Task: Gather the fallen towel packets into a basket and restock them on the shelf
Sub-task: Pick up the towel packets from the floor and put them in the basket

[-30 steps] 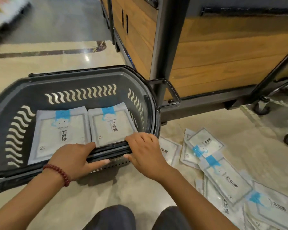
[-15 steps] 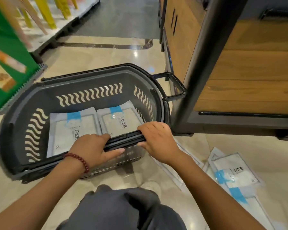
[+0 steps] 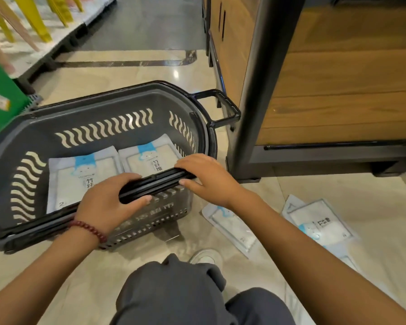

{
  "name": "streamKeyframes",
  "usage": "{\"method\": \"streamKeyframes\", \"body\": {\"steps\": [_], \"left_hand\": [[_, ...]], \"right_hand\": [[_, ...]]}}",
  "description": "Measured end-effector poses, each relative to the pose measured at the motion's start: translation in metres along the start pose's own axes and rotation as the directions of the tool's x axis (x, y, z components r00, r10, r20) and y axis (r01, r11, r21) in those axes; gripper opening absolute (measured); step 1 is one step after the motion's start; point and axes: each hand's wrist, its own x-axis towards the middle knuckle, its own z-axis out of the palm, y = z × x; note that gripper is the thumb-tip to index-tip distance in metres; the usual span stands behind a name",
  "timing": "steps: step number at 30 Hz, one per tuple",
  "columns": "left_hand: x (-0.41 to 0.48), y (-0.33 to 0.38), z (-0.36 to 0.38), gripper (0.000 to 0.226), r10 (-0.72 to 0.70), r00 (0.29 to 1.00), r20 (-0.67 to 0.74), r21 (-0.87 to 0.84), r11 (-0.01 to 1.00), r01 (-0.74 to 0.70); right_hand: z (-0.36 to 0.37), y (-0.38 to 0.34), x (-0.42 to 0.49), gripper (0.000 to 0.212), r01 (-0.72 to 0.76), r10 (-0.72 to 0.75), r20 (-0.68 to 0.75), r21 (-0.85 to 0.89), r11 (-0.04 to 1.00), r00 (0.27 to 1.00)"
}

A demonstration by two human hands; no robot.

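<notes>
Two towel packets point(image 3: 80, 177) lie flat, side by side, on the bottom of the grey basket point(image 3: 96, 106), their blue-printed ends toward its far wall. Others are not yet gathered. One fallen packet point(image 3: 230, 228) lies on the floor point(image 3: 150, 73) just right of the basket's near corner, and overlapped packets point(image 3: 319, 221) lie farther right, running toward the frame edge.

The black carrying handle point(image 3: 157, 181) lies along the basket's near rim, and I have both hands on it. My left hand point(image 3: 108, 200) wraps it, fingers over the top and thumb underneath. My right hand point(image 3: 206, 177) grips it just to the right, fingers curled over the bar and thumb tucked below. I cannot tell whether the basket's base sits flat on the floor.

On the right stands the shelf unit point(image 3: 338, 90), wooden panels behind a dark post point(image 3: 251, 90). The basket's end grip point(image 3: 225, 109) is close beside that post.

I judge this to be the gathering step, early on, with the basket being positioned rather than filled. The next move calls for resting the basket within reach of the loose packets and freeing my right hand. Then I must work my fingertips under the edge of a thin, flat, probably slippery packet. Restocking waits until the floor is cleared.
</notes>
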Motion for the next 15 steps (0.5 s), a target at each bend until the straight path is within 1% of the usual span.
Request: {"method": "streamKeyframes", "body": {"steps": [1, 3, 4, 5, 6, 7, 8, 9, 11, 13, 15], "left_hand": [[-0.005, 0.010, 0.001, 0.043, 0.074, 0.995, -0.062, -0.009, 0.997, -0.074], [-0.014, 0.031, 0.001, 0.038, 0.250, 0.950, -0.187, -0.023, 0.966, -0.259], [-0.017, 0.041, 0.003, 0.036, 0.319, 0.926, -0.202, -0.039, 0.942, -0.333], [-0.019, 0.049, 0.008, 0.035, 0.354, 0.921, -0.164, -0.073, 0.927, -0.369], [-0.020, 0.057, 0.016, 0.033, 0.346, 0.934, -0.091, -0.130, 0.926, -0.355], [-0.019, 0.063, 0.027, 0.028, 0.292, 0.957, 0.003, -0.206, 0.936, -0.285], [-0.018, 0.068, 0.042, 0.026, 0.216, 0.971, 0.100, -0.292, 0.939, -0.179], [-0.017, 0.072, 0.060, 0.028, 0.136, 0.972, 0.193, -0.363, 0.930, -0.058], [-0.012, 0.075, 0.100, 0.027, 0.020, 0.936, 0.352, -0.415, 0.899, 0.137], [-0.005, 0.072, 0.142, 0.022, -0.035, 0.884, 0.467, -0.419, 0.872, 0.256], [0.004, 0.064, 0.184, 0.025, -0.083, 0.822, 0.564, -0.366, 0.867, 0.339]], "right_hand": [[-0.004, 0.003, -0.008, 0.035, -0.012, 0.015, -0.050, 0.051, 0.999, 0.999], [-0.007, 0.013, -0.029, 0.031, -0.050, 0.071, -0.185, 0.114, 0.992, 0.980], [-0.006, 0.019, -0.043, 0.031, -0.084, 0.114, -0.238, 0.132, 0.988, 0.965], [-0.002, 0.027, -0.058, 0.030, -0.139, 0.173, -0.265, 0.144, 0.980, 0.948], [0.004, 0.036, -0.073, 0.030, -0.214, 0.248, -0.263, 0.152, 0.965, 0.932], [0.012, 0.046, -0.089, 0.030, -0.308, 0.337, -0.224, 0.155, 0.939, 0.914], [0.021, 0.058, -0.104, 0.031, -0.404, 0.426, -0.156, 0.152, 0.902, 0.891], [0.031, 0.071, -0.120, 0.033, -0.485, 0.497, -0.077, 0.136, 0.864, 0.864], [0.053, 0.097, -0.147, 0.037, -0.597, 0.594, 0.063, 0.077, 0.799, 0.802], [0.075, 0.121, -0.164, 0.042, -0.683, 0.672, 0.152, 0.028, 0.730, 0.725], [0.096, 0.144, -0.170, 0.047, -0.735, 0.723, 0.187, -0.006, 0.678, 0.665]]}}
